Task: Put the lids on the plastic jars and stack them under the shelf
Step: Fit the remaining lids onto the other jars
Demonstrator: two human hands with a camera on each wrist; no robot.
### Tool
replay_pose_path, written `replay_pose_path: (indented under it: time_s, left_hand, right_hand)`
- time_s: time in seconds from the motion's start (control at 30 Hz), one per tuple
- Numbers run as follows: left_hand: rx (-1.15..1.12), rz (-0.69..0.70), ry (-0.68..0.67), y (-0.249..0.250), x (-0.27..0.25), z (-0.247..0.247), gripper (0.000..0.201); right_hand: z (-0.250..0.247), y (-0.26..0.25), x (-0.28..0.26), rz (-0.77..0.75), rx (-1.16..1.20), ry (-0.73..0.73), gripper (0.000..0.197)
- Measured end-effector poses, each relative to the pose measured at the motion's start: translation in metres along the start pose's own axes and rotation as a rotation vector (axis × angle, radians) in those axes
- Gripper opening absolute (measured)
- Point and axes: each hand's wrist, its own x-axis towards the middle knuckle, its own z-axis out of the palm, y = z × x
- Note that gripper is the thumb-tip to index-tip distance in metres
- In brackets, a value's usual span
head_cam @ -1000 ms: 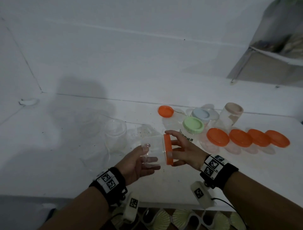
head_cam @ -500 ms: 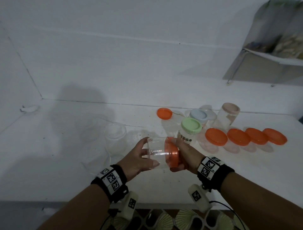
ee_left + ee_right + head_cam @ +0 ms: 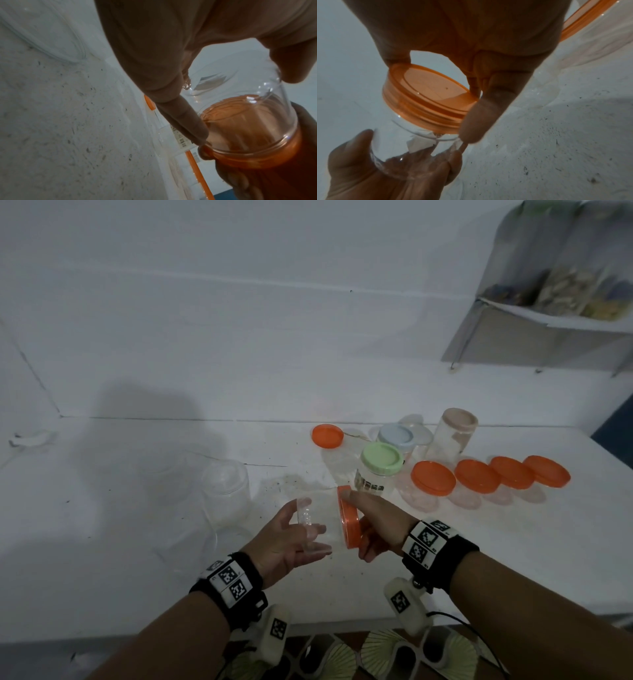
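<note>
White fills the scene: a white counter runs along a white wall, and a wire shelf stands at the counter's far right corner with blurred packets on it. The space under the shelf looks bare as far as it shows.

Near the left side of the counter stand several clear lidless jars, hard to count against the white. Toward the right side sits a cluster of closed jars: a green-lidded jar, a blue-lidded jar and a taller beige-lidded jar. Four orange-lidded jars form a row toward the right edge, and one loose orange lid lies toward the back.

Above the front edge of the counter, both hands hold one clear plastic jar on its side. The left hand cups its base, fingers curled round the wall. The right hand grips the rim of an orange lid seated on the jar's mouth, thumb and fingers pinching its edge.

This appears to be the lidding step, the lid being turned onto its thread. Whether it is fully tight cannot be told. The next move likely calls for a final twist, then carrying the jar right to the space under the shelf.
</note>
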Motion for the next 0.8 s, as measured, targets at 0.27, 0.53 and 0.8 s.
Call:
replay_pose_path:
  time_s: [0.27,0.53,0.8]
  left_hand:
    - [0.130,0.058,-0.031,0.003,0.009,0.021,0.086]
    - [0.465,0.034,-0.041,0.000,0.040,0.026,0.108]
    - [0.927,0.060,0.195,-0.020,0.096,0.030,0.056]
  right_hand:
    - [-0.016,0.004,0.005,0.143,0.024,0.067,0.093]
    - [-0.043,0.006,-0.011,0.158,0.185,0.147,0.078]
    - [-0.165,-0.004,-0.002,-0.046,-0.491,0.645,0.117]
